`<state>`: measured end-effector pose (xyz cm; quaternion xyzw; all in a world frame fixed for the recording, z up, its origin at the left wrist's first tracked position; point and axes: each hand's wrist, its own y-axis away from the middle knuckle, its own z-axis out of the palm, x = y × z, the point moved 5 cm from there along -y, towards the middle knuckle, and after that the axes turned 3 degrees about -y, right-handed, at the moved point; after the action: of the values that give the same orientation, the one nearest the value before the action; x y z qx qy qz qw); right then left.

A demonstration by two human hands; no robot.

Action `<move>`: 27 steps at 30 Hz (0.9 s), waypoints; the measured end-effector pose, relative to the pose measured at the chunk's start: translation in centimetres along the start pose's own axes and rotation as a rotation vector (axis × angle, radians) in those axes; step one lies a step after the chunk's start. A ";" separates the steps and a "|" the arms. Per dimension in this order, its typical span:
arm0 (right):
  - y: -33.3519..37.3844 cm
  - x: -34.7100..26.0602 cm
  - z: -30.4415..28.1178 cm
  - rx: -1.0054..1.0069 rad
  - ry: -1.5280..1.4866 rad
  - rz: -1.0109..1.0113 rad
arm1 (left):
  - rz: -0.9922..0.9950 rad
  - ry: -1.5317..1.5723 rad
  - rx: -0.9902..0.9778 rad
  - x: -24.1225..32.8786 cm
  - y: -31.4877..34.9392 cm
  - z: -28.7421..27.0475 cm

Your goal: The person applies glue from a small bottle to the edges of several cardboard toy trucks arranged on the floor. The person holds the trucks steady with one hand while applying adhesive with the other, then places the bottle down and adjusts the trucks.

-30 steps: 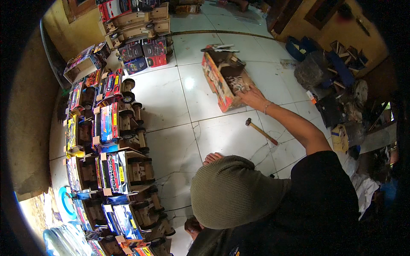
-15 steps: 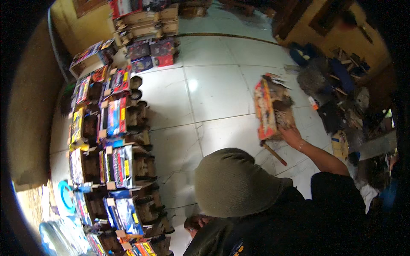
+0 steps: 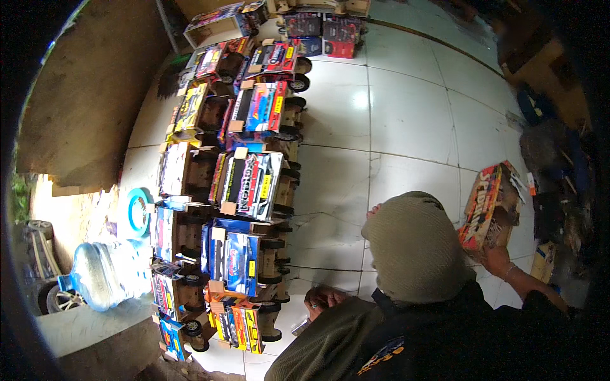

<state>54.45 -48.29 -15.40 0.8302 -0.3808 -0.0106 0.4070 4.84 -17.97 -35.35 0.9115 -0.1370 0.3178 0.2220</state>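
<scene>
Neither of my own hands shows. In front of me, low in the picture, is another person in an olive knit cap (image 3: 416, 247) and dark top, seen from behind. That person's right hand (image 3: 497, 259) is at the near end of an orange-red printed box (image 3: 478, 209), open-topped and holding small loose pieces too mixed to tell apart. Its fingers are partly hidden by the box. Another hand of theirs (image 3: 323, 298) is low near the floor, left of the cap; what it touches, if anything, I cannot make out.
Two rows of colourful toy trucks (image 3: 254, 184) with black wheels stand along the left. A clear water jug (image 3: 98, 276) and a blue ring-shaped thing (image 3: 138, 213) lie beyond them. Dark clutter (image 3: 546, 159) lines the right wall. White floor tiles (image 3: 406, 95) stretch between.
The view has swung left and down, so everything sits further right in it. The other person's right hand stays at the box. A wooden-handled tool beside the box no longer shows.
</scene>
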 end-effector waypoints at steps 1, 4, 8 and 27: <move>-0.9 -0.1 -0.5 -0.129 0.101 -0.029 | -0.007 -0.002 0.004 0.1 0.1 0.0; -5.3 -1.5 -4.5 -0.407 0.339 -0.221 | -0.029 -0.004 0.024 0.1 0.0 -0.3; -13.5 -9.6 -15.7 -0.310 -0.215 -0.603 | -0.047 -0.017 0.022 0.3 -0.1 -0.6; -28.1 -51.3 -35.5 0.612 -0.956 -1.274 | -0.278 -0.201 0.082 5.6 -5.6 -2.2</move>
<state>47.24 18.92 -25.92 0.8656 0.0419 -0.4834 -0.1236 10.17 -12.72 -32.01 0.9572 -0.0180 0.1965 0.2119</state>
